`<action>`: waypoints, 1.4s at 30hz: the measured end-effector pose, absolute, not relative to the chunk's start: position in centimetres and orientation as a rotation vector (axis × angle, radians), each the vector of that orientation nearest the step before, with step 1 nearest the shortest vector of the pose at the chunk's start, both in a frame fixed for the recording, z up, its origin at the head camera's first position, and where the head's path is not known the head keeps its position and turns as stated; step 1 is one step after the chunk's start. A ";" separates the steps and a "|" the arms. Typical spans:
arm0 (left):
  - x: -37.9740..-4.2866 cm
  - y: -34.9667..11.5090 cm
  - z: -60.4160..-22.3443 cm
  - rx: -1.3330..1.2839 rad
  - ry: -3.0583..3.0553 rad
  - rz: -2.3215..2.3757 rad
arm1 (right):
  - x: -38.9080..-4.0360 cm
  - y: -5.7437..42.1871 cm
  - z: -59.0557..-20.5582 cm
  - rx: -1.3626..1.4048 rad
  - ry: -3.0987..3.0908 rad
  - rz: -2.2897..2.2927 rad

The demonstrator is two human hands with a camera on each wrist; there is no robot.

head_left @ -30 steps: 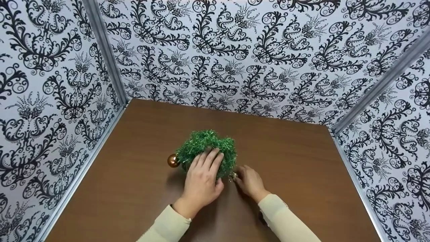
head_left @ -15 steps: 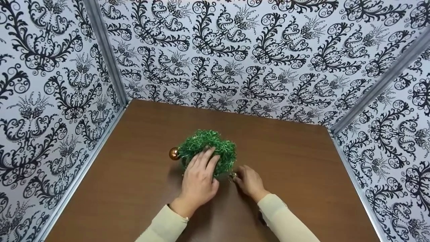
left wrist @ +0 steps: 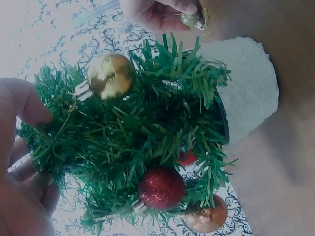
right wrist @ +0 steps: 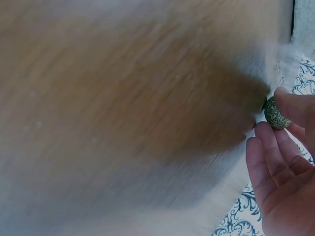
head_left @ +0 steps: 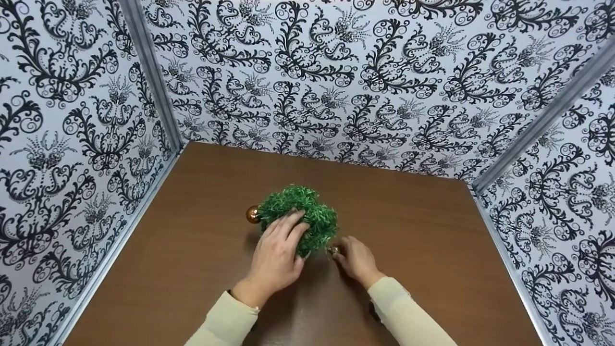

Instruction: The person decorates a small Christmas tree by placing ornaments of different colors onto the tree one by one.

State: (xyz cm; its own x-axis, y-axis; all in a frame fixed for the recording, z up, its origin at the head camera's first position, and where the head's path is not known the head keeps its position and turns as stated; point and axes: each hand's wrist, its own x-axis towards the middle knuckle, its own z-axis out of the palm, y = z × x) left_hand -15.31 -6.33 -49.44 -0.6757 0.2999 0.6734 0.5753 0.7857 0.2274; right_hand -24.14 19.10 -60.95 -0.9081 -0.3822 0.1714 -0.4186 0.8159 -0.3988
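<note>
A small artificial Christmas tree (head_left: 298,197) with green tinsel-like branches stands on the brown table. Its white pot (left wrist: 251,88) shows in the left wrist view. My left hand (head_left: 276,257) grips the tree's upper part from the near side, fingers curled among the branches. On the tree hang a shiny gold bauble (left wrist: 110,76), a glittery red bauble (left wrist: 161,188) and a copper bauble (head_left: 253,214). To the right of the tree, my right hand (head_left: 358,259) pinches a small glittery gold bauble (right wrist: 275,114) between thumb and fingers, low over the table. A thin hanging loop shows at its top.
The brown tabletop (head_left: 413,226) spreads around the tree. White walls with black scroll patterns (head_left: 336,86) enclose it at the back and on both sides. Grey metal posts (head_left: 156,86) stand at the corners.
The tree has turned, its copper bauble shifting away from me and slightly right. My left hand has moved a little left with it. The right hand stays in place with its bauble.
</note>
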 end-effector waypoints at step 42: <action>-15.3 -8.9 -49.9 -0.653 -2.266 -0.614 | -24.3 19.3 -61.4 0.704 -2.794 0.590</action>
